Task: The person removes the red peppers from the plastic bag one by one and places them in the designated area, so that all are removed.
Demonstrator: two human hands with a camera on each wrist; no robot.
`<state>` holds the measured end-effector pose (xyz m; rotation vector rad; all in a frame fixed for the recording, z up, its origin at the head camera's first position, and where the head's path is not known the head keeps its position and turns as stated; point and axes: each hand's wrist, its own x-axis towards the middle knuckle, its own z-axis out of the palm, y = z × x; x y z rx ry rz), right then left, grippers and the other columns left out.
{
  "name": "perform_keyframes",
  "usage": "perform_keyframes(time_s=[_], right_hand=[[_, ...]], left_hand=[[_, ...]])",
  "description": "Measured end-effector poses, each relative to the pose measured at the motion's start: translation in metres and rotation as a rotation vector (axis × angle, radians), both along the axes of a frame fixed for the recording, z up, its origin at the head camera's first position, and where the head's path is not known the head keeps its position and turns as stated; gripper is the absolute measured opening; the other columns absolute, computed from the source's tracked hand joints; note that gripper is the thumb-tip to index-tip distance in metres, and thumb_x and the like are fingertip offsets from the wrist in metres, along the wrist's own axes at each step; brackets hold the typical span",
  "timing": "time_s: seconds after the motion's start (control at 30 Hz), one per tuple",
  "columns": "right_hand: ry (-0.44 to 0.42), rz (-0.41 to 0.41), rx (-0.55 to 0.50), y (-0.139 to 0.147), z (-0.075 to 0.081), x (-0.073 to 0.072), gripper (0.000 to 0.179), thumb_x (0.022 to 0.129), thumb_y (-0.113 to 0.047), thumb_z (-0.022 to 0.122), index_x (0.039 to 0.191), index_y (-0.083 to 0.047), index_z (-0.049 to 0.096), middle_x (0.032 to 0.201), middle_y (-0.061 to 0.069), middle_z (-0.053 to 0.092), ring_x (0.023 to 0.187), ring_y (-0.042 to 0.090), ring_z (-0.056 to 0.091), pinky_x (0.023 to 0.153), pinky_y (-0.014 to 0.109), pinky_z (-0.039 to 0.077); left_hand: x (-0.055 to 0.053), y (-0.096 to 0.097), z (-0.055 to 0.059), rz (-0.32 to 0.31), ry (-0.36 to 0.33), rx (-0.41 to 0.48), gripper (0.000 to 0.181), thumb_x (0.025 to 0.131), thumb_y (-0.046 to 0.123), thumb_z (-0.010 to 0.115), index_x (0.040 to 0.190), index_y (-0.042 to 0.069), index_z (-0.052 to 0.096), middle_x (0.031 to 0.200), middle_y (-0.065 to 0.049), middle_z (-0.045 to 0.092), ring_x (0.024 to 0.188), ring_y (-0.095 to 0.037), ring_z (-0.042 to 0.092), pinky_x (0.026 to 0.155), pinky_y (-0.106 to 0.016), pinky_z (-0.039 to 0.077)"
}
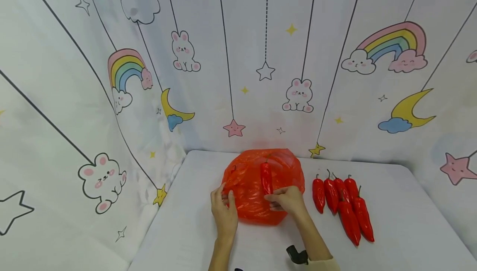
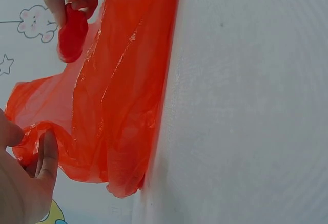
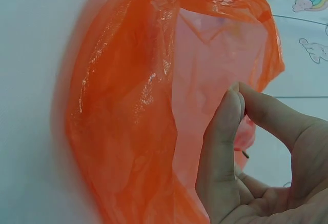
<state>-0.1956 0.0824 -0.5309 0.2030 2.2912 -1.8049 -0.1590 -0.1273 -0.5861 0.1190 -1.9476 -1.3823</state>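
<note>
A thin red plastic bag [image 1: 249,211] stands on the white table with its mouth spread. At its left rim, my left hand [image 1: 225,217] holds the plastic between thumb and fingers; the left wrist view shows the same hand [image 2: 25,183] at the bag's edge. Over the bag, my right hand [image 1: 287,200] pinches a red chili pepper [image 1: 266,176] by its lower end, stem pointing away. The left wrist view shows this pepper [image 2: 73,34] end-on above the plastic. In the right wrist view, fingers largely hide the pepper.
Several red chili peppers [image 1: 349,221] lie grouped on the table [image 1: 406,221] to the right of the bag. A white curtain [image 1: 208,109] with cartoon prints hangs behind the table. A black object [image 1: 297,255] shows beside the right wrist.
</note>
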Motion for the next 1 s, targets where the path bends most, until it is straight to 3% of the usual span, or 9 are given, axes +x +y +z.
perform_keyframes(time_s=[0.63, 1.0], right_hand=[[-0.002, -0.063, 0.033, 0.026, 0.002, 0.014, 0.042, 0.088, -0.023, 0.085, 0.116, 0.006, 0.073, 0.085, 0.013, 0.074, 0.074, 0.024, 0.075, 0.068, 0.036, 0.064], [-0.02, -0.097, 0.035, 0.043, -0.007, 0.022, 0.048, 0.085, -0.027, 0.088, 0.117, 0.005, 0.072, 0.085, 0.011, 0.075, 0.075, 0.025, 0.075, 0.07, 0.04, 0.064]], left_hand=[[-0.002, 0.0, -0.002, 0.005, 0.013, -0.015, 0.034, 0.104, 0.009, 0.065, 0.137, 0.004, 0.061, 0.117, -0.008, 0.057, 0.094, -0.014, 0.057, 0.078, -0.02, 0.053], [-0.001, 0.001, -0.002, -0.003, 0.009, -0.003, 0.034, 0.104, 0.011, 0.065, 0.137, 0.005, 0.062, 0.117, -0.008, 0.057, 0.095, -0.014, 0.058, 0.078, -0.019, 0.055]])
